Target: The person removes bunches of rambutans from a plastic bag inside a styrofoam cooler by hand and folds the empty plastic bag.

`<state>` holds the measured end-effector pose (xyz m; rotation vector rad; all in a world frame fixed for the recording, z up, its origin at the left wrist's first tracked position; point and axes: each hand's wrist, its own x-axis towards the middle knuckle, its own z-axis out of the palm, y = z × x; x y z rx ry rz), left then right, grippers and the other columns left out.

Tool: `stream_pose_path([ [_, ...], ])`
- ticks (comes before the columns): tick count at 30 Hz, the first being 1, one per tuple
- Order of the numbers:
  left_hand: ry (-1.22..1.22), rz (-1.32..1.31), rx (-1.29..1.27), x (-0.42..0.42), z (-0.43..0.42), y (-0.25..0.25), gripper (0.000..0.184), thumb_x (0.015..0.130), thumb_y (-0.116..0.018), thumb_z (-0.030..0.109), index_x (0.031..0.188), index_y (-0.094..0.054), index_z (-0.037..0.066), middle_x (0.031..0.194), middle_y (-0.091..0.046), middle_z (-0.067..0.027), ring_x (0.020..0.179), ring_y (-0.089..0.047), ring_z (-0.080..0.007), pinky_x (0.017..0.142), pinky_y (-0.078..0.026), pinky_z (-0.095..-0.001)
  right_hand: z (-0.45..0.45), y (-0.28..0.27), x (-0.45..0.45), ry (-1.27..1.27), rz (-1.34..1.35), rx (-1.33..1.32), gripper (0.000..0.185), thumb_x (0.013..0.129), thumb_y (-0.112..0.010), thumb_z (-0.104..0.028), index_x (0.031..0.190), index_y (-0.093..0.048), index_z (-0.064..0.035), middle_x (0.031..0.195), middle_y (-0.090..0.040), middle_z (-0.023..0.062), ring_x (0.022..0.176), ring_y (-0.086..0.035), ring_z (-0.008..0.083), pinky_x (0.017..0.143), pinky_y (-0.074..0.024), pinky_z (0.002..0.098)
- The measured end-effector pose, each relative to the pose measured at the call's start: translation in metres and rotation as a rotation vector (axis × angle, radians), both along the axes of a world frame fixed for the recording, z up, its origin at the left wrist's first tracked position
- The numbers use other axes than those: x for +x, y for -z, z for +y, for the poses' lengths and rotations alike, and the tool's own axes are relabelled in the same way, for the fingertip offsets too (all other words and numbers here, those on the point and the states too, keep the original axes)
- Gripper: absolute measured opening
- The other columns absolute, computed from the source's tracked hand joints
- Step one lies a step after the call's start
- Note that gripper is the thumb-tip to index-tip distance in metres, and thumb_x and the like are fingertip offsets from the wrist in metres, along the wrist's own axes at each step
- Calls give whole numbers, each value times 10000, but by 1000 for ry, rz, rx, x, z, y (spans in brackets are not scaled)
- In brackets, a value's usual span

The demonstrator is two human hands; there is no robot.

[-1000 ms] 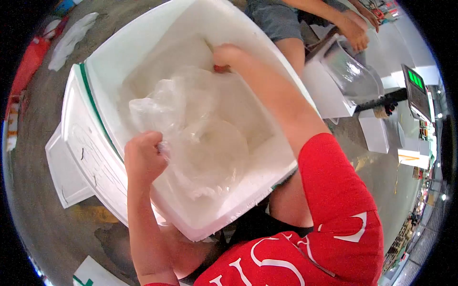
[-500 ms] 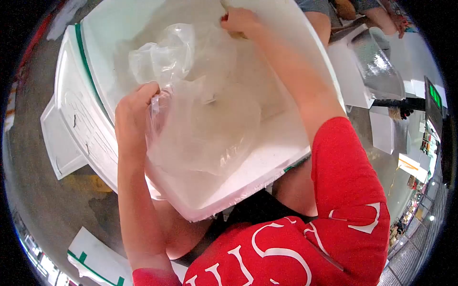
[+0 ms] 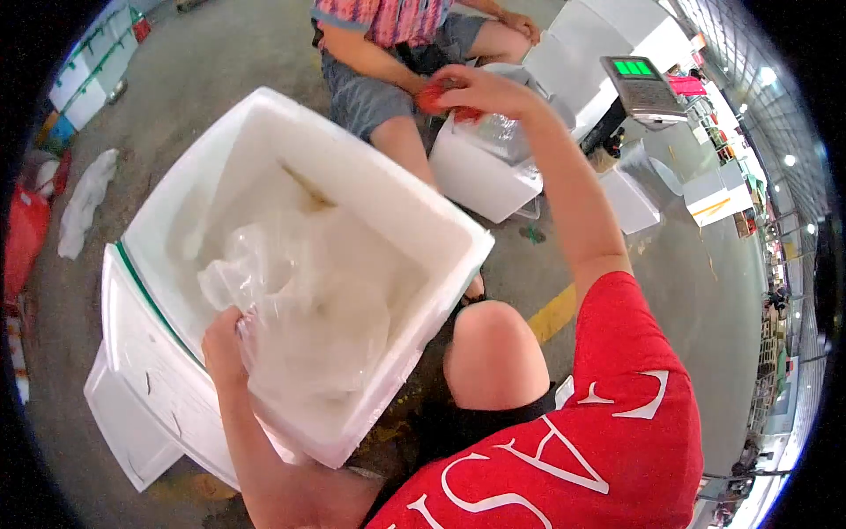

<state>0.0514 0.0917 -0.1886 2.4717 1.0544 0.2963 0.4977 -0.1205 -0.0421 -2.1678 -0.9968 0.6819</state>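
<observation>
My left hand [image 3: 226, 342] is closed on the gathered edge of a clear plastic bag [image 3: 322, 339], which lies spread inside a white foam box [image 3: 374, 167]. Cloudy water seems to fill the bottom of that box. A thin brownish-green thing [image 3: 308, 187] lies at its far side, too blurred to name. My right hand [image 3: 493, 93] is stretched out beyond the box, its fingers curled at a red thing [image 3: 432, 99] whose kind I cannot make out. Beneath that hand is a smaller white foam box [image 3: 485, 172] with clear plastic [image 3: 507, 137] in it.
Another person [image 3: 379, 53] sits across from me, one hand close to my right hand. A digital scale [image 3: 643, 88] with a green display stands at the right. Foam lids [image 3: 145, 379] lean at the left. More foam boxes [image 3: 92, 75] are stacked far left.
My right hand has left the far side of the foam box and moved out to the smaller box. My left hand still holds the bag. The view has tilted up, showing the other person.
</observation>
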Motion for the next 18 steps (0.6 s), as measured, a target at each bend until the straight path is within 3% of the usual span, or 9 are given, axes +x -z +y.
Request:
stream_pose_path([
  [3, -21, -64, -58, 0, 1, 0, 171, 864, -547, 153, 776, -550, 7, 788, -568, -200, 713, -535, -382, 617, -394, -421, -49, -30, 52, 303, -166, 34, 542, 803, -694, -305, 1276, -506, -117, 948, -625, 22, 643, -559, 81, 561, -490, 236],
  [6, 24, 32, 97, 4, -4, -5, 209, 862, -577, 188, 762, -540, 8, 777, -566, -209, 712, -524, -406, 608, -389, -437, -76, -25, 122, 459, -202, -33, 572, 806, -682, -333, 1305, -488, -133, 991, -631, 31, 688, -589, 100, 597, -514, 260],
  [10, 60, -41, 97, 3, -5, -5, 227, 848, -603, 206, 754, -533, 12, 756, -554, -211, 701, -513, -410, 599, -385, -439, -70, -19, 122, 463, -286, 24, 505, 837, -648, -335, 1285, -537, -129, 968, -648, 33, 709, -600, 118, 639, -522, 285],
  [12, 47, -52, 120, 2, -4, -6, 210, 840, -607, 195, 756, -537, 16, 752, -550, -211, 697, -521, -403, 600, -386, -436, -60, -26, 118, 212, -323, -120, 434, 852, -629, -315, 1250, -599, -145, 1015, -665, 34, 802, -626, 155, 705, -526, 303],
  [18, 13, -18, 56, -2, 1, 2, 178, 798, -648, 180, 755, -551, 37, 723, -558, -182, 692, -550, -371, 608, -397, -432, -43, 6, 161, 267, -673, -468, 355, 851, -584, -243, 1194, -652, -181, 1149, -654, 101, 979, -630, 246, 793, -527, 378],
])
